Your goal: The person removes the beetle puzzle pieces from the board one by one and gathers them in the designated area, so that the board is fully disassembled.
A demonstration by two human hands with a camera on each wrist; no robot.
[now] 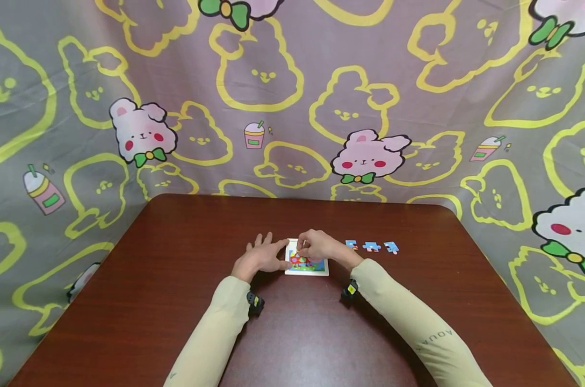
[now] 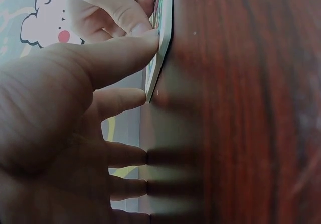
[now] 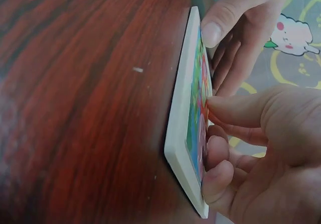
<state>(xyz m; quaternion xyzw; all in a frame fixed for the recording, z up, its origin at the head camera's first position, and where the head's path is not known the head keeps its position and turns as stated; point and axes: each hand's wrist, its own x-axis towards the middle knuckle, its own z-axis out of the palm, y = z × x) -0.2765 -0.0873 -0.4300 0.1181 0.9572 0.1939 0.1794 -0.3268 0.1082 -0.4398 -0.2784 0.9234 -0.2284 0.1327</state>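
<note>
A small jigsaw puzzle in a white-rimmed tray (image 1: 307, 273) lies on the table, its picture bright red, green and blue. My left hand (image 1: 263, 257) is at the tray's left side, thumb on its edge and the other fingers spread, fairly straight, with tips down by the tabletop. Over the picture, my right hand (image 1: 321, 246) has its fingers curled, thumb and forefinger pinching a puzzle piece at the surface; the fingers mostly hide that piece. In the right wrist view, the lower fingers rest by the rim of the tray (image 3: 176, 103).
Right of the tray lie three loose blue puzzle pieces in a row: a near one (image 1: 352, 244), a middle one (image 1: 372, 246) and a far one (image 1: 391, 247). The dark brown table (image 1: 176, 322) ends at a patterned cloth backdrop (image 1: 282, 64).
</note>
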